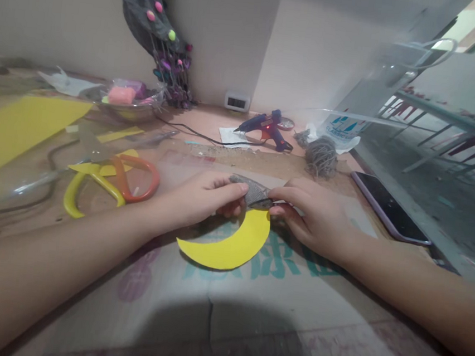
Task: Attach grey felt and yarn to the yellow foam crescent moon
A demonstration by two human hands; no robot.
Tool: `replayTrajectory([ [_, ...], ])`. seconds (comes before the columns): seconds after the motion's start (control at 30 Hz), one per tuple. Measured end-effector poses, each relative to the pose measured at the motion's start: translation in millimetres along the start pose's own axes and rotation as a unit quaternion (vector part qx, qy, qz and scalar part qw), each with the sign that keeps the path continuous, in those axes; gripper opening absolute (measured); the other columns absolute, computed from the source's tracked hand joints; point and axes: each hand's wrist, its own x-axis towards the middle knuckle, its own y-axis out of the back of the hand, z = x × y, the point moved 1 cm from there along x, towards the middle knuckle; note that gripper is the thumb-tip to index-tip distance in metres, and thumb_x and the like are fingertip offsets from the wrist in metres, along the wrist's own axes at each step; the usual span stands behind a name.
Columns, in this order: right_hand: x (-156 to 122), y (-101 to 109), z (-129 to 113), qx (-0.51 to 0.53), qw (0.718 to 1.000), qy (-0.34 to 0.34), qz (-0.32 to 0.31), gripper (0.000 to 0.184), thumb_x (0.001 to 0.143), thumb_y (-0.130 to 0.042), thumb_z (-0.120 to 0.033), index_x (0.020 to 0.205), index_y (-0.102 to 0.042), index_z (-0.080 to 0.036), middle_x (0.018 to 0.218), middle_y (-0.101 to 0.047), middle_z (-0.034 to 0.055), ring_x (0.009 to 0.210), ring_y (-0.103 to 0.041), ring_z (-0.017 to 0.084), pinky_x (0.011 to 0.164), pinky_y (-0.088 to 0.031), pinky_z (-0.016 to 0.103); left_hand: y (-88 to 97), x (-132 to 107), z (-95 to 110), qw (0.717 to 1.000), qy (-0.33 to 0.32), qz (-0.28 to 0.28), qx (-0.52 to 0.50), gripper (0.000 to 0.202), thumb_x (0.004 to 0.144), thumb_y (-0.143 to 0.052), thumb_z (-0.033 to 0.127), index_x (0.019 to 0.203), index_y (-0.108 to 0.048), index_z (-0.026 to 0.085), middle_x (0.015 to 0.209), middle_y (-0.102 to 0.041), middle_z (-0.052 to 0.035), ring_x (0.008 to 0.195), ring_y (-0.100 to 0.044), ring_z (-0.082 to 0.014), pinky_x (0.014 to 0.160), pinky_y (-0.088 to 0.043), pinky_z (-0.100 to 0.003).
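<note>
A yellow crescent (248, 240), cut from sheet material, is held over the printed cardboard (207, 320). Grey yarn (256, 194) covers its upper end in close windings, while the lower, pointed end is bare. My left hand (214, 195) grips the wound part from the left, thumb on top. From the right, my right hand (299, 209) pinches at the edge of the windings, its thumb and forefinger closed around what looks like the yarn strand. Behind my right hand lies a ball of grey yarn (321, 155).
Orange-and-yellow-handled scissors (136, 179) lie left, near a yellow sheet (24, 124). At the back are a glue gun (265, 126) with a red light, its cord, and a bowl (130, 112). A phone (390, 206) lies at the right edge. A grey crescent decoration (152, 18) hangs behind.
</note>
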Motion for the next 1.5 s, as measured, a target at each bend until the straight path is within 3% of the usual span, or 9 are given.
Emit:
replayTrajectory([
  [0.8,0.2,0.4,-1.7,-0.071,0.997,0.023,0.0,0.023,0.095,-0.05,-0.028,0.098,-0.066,-0.012,0.073,-0.06,0.0063,0.067,-0.052,0.018,0.059,-0.037,0.029,0.9,0.2,0.5,1.0,0.012,-0.004,0.023,0.036,0.09,-0.047,0.038,0.065,-0.06,0.016,0.058,-0.055,0.0015,0.053,-0.048,-0.0087,0.053,-0.038,-0.021],
  [1.5,-0.7,-2.8,0.0,-0.031,0.999,-0.002,-0.004,0.02,0.096,-0.049,-0.027,0.096,-0.065,-0.015,0.074,-0.063,0.0055,0.067,-0.054,0.016,0.059,-0.038,0.026,-0.4,1.7,-0.7,1.0,0.006,-0.003,0.004,0.035,0.091,-0.047,0.037,0.065,-0.058,0.016,0.06,-0.055,0.0011,0.054,-0.047,-0.0089,0.053,-0.037,-0.021],
])
